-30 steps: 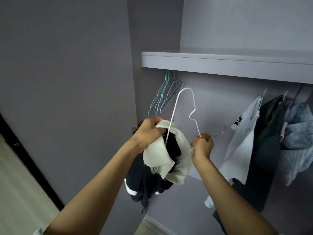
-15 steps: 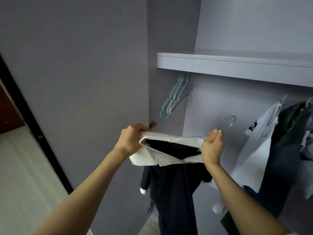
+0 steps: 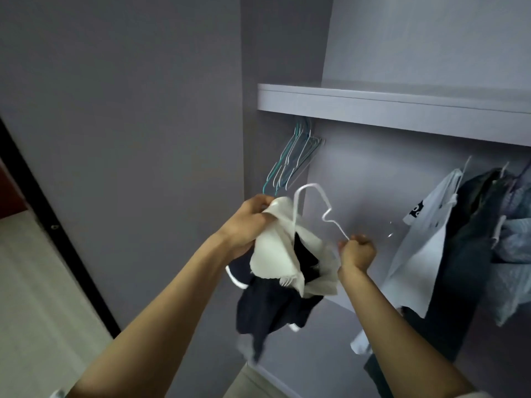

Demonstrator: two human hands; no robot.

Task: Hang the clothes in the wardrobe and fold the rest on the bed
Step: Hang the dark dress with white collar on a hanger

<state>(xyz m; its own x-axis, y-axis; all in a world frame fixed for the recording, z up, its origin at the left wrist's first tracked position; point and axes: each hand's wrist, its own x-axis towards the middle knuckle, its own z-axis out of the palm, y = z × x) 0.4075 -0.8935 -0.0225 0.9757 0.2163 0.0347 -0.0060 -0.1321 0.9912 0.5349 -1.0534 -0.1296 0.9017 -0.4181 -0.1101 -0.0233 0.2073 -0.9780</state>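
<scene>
A navy garment (image 3: 267,308) with a broad white collar (image 3: 273,254) hangs bunched in front of the open wardrobe. My left hand (image 3: 247,222) grips the collar's upper left edge. My right hand (image 3: 356,251) is fisted around the neck of a white wire hanger (image 3: 316,202). One shoulder of the hanger runs down inside the collar; the other stands up in the air. The hanger's hook is a faint blur to the right of my right hand.
Several empty teal and white hangers (image 3: 290,159) hang at the left under the wardrobe shelf (image 3: 388,103). A white printed shirt (image 3: 422,239) and dark and blue clothes (image 3: 474,254) hang at the right. The wardrobe door (image 3: 123,139) stands to the left.
Half a second ago the collar was stretched flat between both hands. Now the hanger is tilted up with one shoulder out of the collar and the garment is bunched.
</scene>
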